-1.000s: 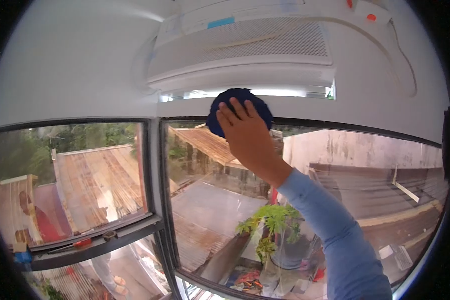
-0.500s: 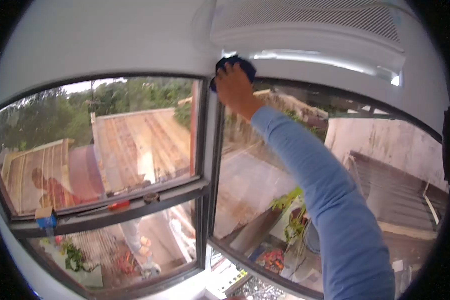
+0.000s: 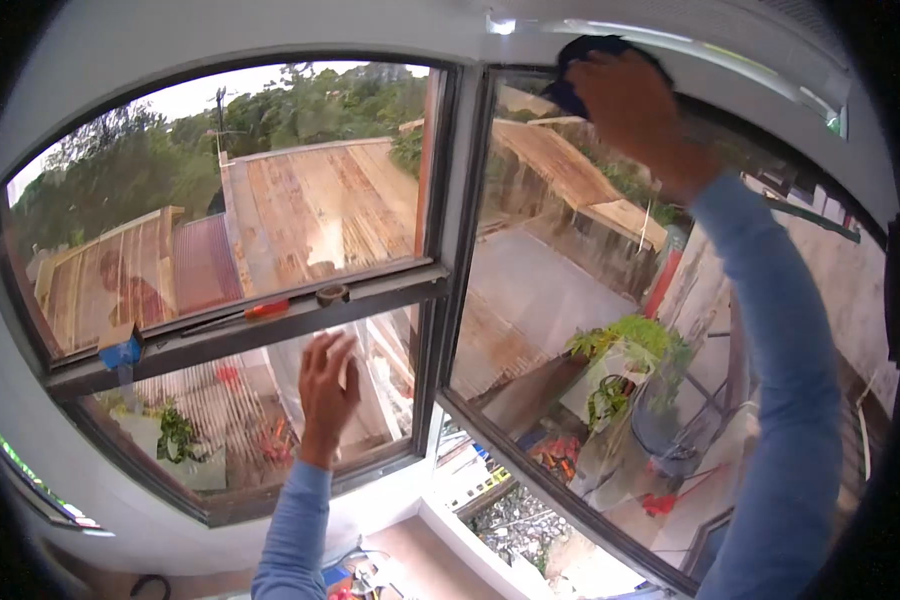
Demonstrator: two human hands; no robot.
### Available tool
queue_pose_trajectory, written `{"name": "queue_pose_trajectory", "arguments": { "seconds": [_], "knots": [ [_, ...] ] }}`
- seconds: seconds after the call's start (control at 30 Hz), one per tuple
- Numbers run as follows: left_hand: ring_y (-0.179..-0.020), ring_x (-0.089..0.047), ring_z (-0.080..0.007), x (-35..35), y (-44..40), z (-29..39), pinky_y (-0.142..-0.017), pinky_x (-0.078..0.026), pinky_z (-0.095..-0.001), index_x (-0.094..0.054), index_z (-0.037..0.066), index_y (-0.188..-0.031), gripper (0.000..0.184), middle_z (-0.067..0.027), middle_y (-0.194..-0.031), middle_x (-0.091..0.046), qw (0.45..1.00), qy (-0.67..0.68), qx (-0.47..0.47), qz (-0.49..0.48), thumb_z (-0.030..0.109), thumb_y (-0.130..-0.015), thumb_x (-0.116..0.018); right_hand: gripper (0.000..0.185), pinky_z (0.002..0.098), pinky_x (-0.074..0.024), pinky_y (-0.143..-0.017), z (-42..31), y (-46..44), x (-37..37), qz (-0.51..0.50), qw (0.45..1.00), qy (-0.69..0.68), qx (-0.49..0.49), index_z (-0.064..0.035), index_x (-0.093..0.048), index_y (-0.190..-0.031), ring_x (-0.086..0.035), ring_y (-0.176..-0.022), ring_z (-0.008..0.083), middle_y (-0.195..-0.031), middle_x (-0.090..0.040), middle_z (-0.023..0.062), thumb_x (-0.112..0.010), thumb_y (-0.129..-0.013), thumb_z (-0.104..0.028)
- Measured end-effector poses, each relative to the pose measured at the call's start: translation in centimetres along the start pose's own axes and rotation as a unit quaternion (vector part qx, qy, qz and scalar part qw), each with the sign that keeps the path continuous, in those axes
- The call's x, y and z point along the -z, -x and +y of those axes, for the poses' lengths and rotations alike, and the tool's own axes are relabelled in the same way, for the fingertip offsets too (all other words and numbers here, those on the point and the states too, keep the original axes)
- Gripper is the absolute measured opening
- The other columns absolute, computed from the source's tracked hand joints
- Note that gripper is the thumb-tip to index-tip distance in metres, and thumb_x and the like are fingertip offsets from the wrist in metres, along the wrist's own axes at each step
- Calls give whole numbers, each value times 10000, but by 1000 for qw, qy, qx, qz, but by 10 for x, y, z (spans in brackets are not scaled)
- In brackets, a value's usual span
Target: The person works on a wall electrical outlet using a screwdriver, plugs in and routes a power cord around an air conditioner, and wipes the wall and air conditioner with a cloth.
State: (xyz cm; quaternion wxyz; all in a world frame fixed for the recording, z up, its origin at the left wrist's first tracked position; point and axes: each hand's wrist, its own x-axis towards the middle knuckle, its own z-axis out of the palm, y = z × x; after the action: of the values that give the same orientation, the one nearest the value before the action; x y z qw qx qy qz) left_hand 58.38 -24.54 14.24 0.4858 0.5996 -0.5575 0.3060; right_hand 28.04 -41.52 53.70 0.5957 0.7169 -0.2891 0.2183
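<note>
My right hand (image 3: 630, 110) is pressed over a dark blue cloth (image 3: 602, 50) at the top edge of the right window (image 3: 560, 310). The fingers lie across the cloth and hide part of it. Lower down, my left hand (image 3: 327, 395) is raised in front of the lower left window pane, just below the dark window rail (image 3: 380, 292). Its fingers are slightly bent and apart, with nothing in them. On that rail lie a roll of tape (image 3: 332, 294) and a screwdriver with a red handle (image 3: 266, 309).
A small blue box (image 3: 120, 350) sits at the rail's left end. Above the right window runs a white air conditioner (image 3: 750, 30). Various items (image 3: 365, 580) lie below on the floor. Through the glass show roofs, trees and potted plants.
My right hand and the cloth have moved right from the window corner along the top frame. My left hand has come into view. The camera view has shifted.
</note>
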Motion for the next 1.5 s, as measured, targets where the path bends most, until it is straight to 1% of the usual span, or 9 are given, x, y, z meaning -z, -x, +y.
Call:
{"name": "queue_pose_trajectory", "arguments": {
  "seconds": [0.13, 0.23, 0.3, 0.37, 0.67, 0.93, 1.0, 1.07, 1.5],
  "knots": [
    [-1390, -438, -371, -2, 4, -49, -1229, -285, -552, -639, 92, -1319, 482, -137, -1400, -528, 981, -187, -41, 33, 66, -839, -672, 286, 439, -532, -892, 44, 56, 33, -1, 1000, -9, 27, -77, -660, -1218, -675, -1033, 318, -1153, -708, 121, -564, -965, -168],
    [-1364, -438, -349, 0, 6, -77, -1217, -303, -534, -561, 106, -1402, 573, -126, -1407, -519, 969, -230, -81, 27, 104, -842, -680, 338, 414, -577, -795, 60, 93, 79, 30, 985, 95, 139, -53, -692, -1127, -699, -968, 281, -1114, -720, 123, -612, -993, -353],
    [-1310, -474, -330, -1, 5, -95, -1190, -337, -495, -587, 117, -1375, 540, -100, -1364, -557, 966, -233, -105, 20, 106, -844, -687, 342, 446, -560, -897, 94, 102, 71, 57, 972, 89, 208, -70, -728, -1102, -691, -1072, 335, -1209, -721, 132, -526, -1014, -332],
    [-1296, -485, -323, -2, 9, -105, -1162, -361, -479, -595, 123, -1366, 536, -91, -1355, -564, 967, -230, -111, 5, 110, -841, -703, 383, 477, -542, -903, 97, 126, 96, -48, 978, 156, 127, -93, -688, -1242, -674, -1113, 358, -1271, -702, 128, -445, -1055, -324],
    [-1289, -494, -326, -5, 4, -108, -1131, -373, -477, -563, 164, -1406, 583, -92, -1356, -551, 953, -281, -115, 20, 200, -850, -734, 420, 486, -535, -894, 116, 170, 142, -70, 987, 146, -9, -101, -654, -1309, -667, -1117, 372, -1253, -704, 136, -408, -1075, -348],
    [-1283, -495, -334, -6, -2, -106, -1113, -381, -503, -604, 145, -1342, 490, -97, -1324, -564, 955, -280, -83, 45, 238, -875, -722, 361, 446, -554, -931, 165, 199, 144, -2, 988, 151, 41, -142, -625, -1369, -662, -1194, 277, -1356, -659, 129, -512, -1058, -287],
    [-1276, -489, -374, -6, -4, -108, -1107, -383, -542, -610, 121, -1323, 519, -131, -1313, -564, 964, -250, -83, 48, 227, -834, -748, 305, 465, -505, -970, 158, 198, 116, 27, 973, -91, -212, -47, -644, -1240, -656, -1117, 328, -1219, -684, 147, -543, -954, -76],
    [-1262, -487, -381, -6, -5, -101, -1111, -377, -553, -613, 115, -1307, 519, -136, -1298, -563, 965, -248, -67, 57, 261, -830, -756, 337, 440, -502, -1010, 147, 199, 125, 67, 975, 213, -19, -27, -638, -1273, -616, -1235, 288, -1362, -633, 140, -589, -942, -70],
    [-1229, -466, -361, -22, 2, -114, -1102, -345, -577, -624, 113, -1238, 547, -105, -1248, -545, 972, -206, -42, 100, 378, -793, -800, 533, 447, -459, -1031, 82, 127, 104, 0, 993, 107, -50, -62, -597, -1298, -560, -1328, 312, -1430, -600, 124, -773, -806, -163]
  ]
}}
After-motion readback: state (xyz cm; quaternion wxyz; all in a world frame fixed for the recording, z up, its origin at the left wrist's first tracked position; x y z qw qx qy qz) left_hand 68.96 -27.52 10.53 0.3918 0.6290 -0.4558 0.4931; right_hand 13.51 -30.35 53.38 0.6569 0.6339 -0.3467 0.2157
